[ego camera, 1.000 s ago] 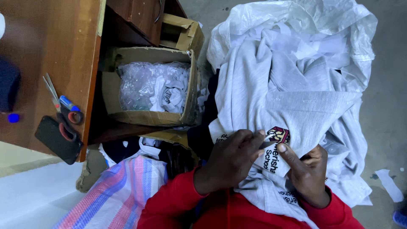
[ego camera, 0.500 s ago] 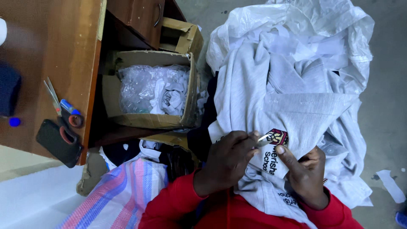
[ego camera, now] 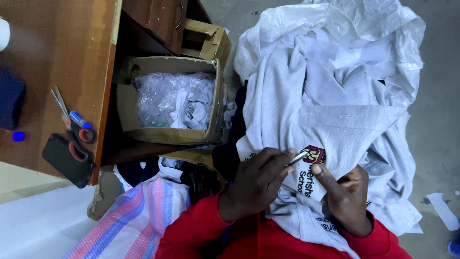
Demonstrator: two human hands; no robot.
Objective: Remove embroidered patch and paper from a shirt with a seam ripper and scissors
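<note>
A thin metal tool (ego camera: 298, 157) is pinched in the fingers of the left hand (ego camera: 256, 184), which are closed around it, and its tip is held right at the edge of the embroidered badge (ego camera: 314, 154) on the grey garment (ego camera: 335, 129). The right hand (ego camera: 346, 199) is closed on the fabric just beside and below the badge, thumb pressed flat on the cloth, so the patch of material is kept taut between the two hands.

How far along? Judging from this view, not much can be said: the badge looks whole and firmly in place, and no loose threads can be made out at this size (they'd be tiny anyway). So the work on that badge is best read as somewhere in the middle, or barely begun.

Moving outward, the garment is draped over the lap and onto a big heap of similar grey and white clothes (ego camera: 345, 62), which is spilled out of a pale plastic sack (ego camera: 268, 29). Nothing is actually blocking the hands, but the folds of the pile are crowded close around the work spot.

To the left, a cardboard box (ego camera: 125, 100) stuffed with clear plastic bags (ego camera: 163, 98) is tucked under a wooden desk (ego camera: 52, 52). On the desk, scissors (ego camera: 67, 117) and a dark phone (ego camera: 64, 160) are lying near the edge. A striped woven bag (ego camera: 129, 220) is seen by the knee.
</note>
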